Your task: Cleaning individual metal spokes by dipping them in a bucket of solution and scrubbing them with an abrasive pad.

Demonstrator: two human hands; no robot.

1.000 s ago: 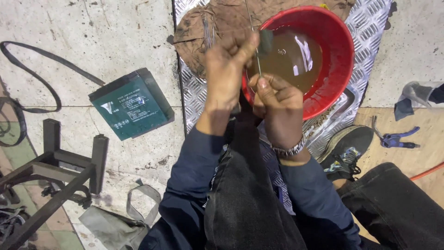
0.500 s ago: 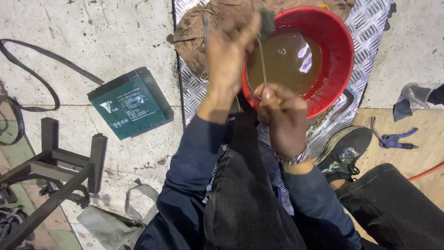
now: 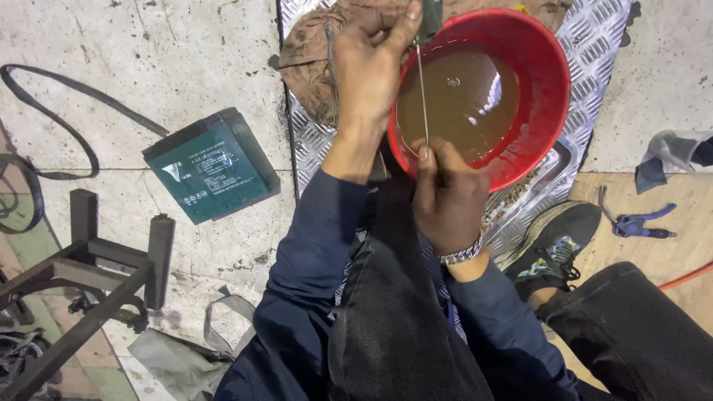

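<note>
- Thin metal rod held upright over the red basin, running from the basin's 12 o'clock rim down toward its 7 o'clock edge.
- Left hand pinched narrow on the rod's top end, where a small dark piece sits between thumb and fingers; cannot tell what that piece is.
- Right hand closed around the rod's lower end, just at the basin's near rim.
- Basin filled with murky brown water; rod above the surface, not visibly dipped.
- Judged midway: rod gripped at both ends and being worked on over the water; no finished result visible.
- Basin resting on a ribbed metal plate, with a muddy brown cloth at the left hand's 9 o'clock.
- Green box-shaped battery on the concrete floor at 9 o'clock, well apart.
- Blue-handled pliers at 3 o'clock, beyond a dark shoe.
</note>
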